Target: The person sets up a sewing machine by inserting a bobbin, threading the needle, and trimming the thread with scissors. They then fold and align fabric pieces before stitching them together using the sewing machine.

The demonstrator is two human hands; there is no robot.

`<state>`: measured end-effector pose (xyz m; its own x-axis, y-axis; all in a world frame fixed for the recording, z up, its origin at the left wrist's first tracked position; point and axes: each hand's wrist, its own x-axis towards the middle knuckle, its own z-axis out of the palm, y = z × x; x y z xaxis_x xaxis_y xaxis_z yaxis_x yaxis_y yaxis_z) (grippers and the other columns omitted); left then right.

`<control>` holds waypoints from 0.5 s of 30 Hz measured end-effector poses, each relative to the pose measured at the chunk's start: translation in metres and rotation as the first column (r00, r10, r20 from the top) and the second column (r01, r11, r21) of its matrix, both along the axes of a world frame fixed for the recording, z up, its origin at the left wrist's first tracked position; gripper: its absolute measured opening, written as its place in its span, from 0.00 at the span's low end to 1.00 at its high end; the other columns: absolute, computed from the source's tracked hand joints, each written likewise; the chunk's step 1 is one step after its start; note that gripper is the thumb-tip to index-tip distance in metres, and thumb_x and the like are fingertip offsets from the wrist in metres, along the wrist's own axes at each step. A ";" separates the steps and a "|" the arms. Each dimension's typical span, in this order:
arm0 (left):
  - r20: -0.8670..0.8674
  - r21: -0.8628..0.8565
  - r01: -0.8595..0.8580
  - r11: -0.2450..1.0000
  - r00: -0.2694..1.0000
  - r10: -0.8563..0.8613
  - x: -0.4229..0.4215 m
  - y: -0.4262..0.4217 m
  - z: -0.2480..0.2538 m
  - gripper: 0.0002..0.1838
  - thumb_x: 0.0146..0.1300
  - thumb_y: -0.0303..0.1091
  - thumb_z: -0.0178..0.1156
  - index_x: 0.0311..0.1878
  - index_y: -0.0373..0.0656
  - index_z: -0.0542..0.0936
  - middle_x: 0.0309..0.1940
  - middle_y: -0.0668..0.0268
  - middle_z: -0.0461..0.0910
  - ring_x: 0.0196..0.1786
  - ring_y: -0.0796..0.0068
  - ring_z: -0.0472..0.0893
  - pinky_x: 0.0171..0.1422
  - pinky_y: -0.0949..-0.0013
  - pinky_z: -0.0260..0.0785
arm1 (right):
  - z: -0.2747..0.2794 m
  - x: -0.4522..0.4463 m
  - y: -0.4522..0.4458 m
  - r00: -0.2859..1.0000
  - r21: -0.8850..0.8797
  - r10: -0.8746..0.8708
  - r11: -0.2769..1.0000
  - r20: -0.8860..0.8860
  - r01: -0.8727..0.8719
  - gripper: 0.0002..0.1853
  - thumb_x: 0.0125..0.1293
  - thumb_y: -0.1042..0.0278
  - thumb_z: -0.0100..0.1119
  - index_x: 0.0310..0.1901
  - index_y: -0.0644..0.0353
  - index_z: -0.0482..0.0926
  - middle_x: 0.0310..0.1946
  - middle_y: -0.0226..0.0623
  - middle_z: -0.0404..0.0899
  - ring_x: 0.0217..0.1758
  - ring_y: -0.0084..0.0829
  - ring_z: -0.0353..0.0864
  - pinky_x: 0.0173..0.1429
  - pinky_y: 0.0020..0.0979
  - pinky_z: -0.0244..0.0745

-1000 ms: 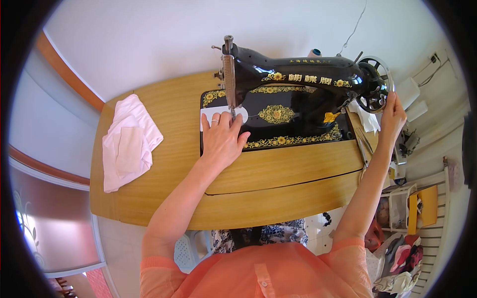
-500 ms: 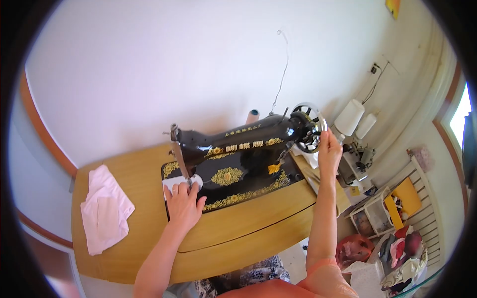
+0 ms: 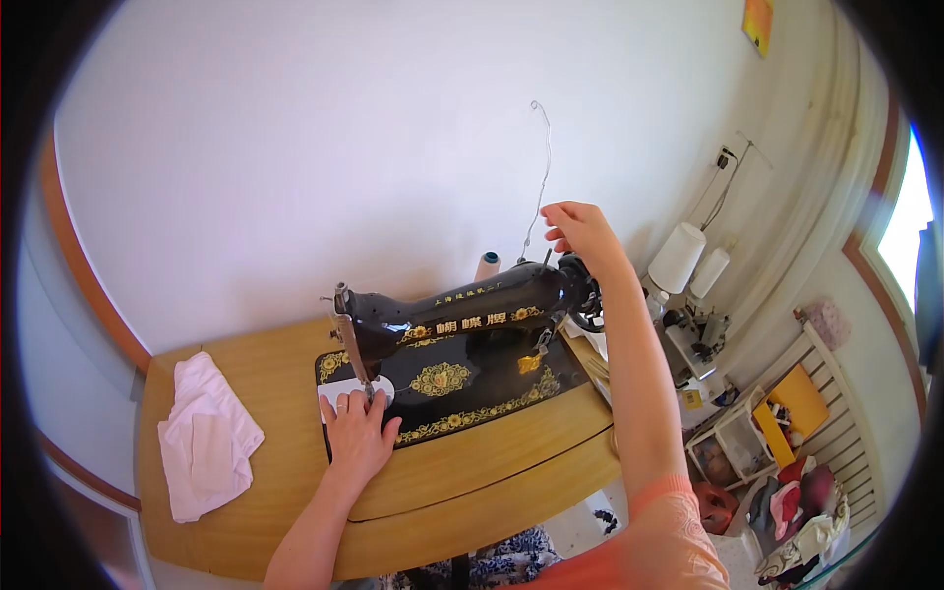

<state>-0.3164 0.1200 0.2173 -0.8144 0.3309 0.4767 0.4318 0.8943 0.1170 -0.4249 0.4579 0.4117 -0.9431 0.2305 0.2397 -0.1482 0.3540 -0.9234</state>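
A black sewing machine [image 3: 462, 313] with gold floral decoration stands on the wooden table. My left hand [image 3: 359, 438] rests on the silver needle plate [image 3: 334, 390], its fingers stretched beside the presser foot [image 3: 370, 388] and apart from each other. My right hand [image 3: 588, 236] is raised above the machine's right end, its fingers loosely bent next to the upright wire thread guide [image 3: 544, 167]. I see nothing held in it. Behind the machine arm shows a thread cone [image 3: 488, 264]. My right forearm partly hides the handwheel [image 3: 588, 295].
A folded pink cloth [image 3: 208, 442] lies at the left of the wooden table [image 3: 285, 472]. White thread cones [image 3: 677, 258] and a second machine [image 3: 694, 339] stand at the right. Below are a white drawer unit [image 3: 733, 452] and a heap of clothes [image 3: 801, 521].
My right hand has left the handwheel and risen up and to the left, to the wire guide. My left hand stays at the needle plate. The view has shifted slightly.
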 end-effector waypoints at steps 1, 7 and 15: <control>-0.008 0.003 -0.001 1.000 1.000 0.001 0.000 0.000 0.000 0.23 0.53 0.44 0.66 0.51 0.44 0.77 0.36 0.63 0.68 0.44 0.59 0.69 0.64 0.33 0.54 | -0.002 -0.013 0.005 0.997 -0.070 0.064 0.996 0.045 -0.060 0.15 0.66 0.62 0.57 0.43 0.69 0.81 0.34 0.34 0.77 0.30 0.24 0.75 0.32 0.24 0.72; 0.003 0.025 -0.002 1.000 1.000 0.002 -0.001 0.000 -0.002 0.23 0.54 0.45 0.65 0.52 0.46 0.76 0.39 0.61 0.69 0.48 0.57 0.71 0.63 0.34 0.55 | -0.006 -0.038 0.020 0.956 -0.242 0.244 0.949 0.165 -0.201 0.16 0.71 0.55 0.51 0.42 0.57 0.82 0.37 0.25 0.78 0.32 0.18 0.64 0.24 0.16 0.58; 0.006 0.025 0.005 1.000 1.000 -0.005 -0.003 -0.002 -0.005 0.23 0.56 0.44 0.65 0.53 0.44 0.77 0.38 0.63 0.68 0.45 0.60 0.70 0.63 0.37 0.56 | 0.000 -0.033 0.013 0.923 -0.277 0.377 0.897 0.072 -0.345 0.11 0.70 0.62 0.55 0.43 0.62 0.76 0.41 0.30 0.77 0.27 0.12 0.63 0.21 0.13 0.57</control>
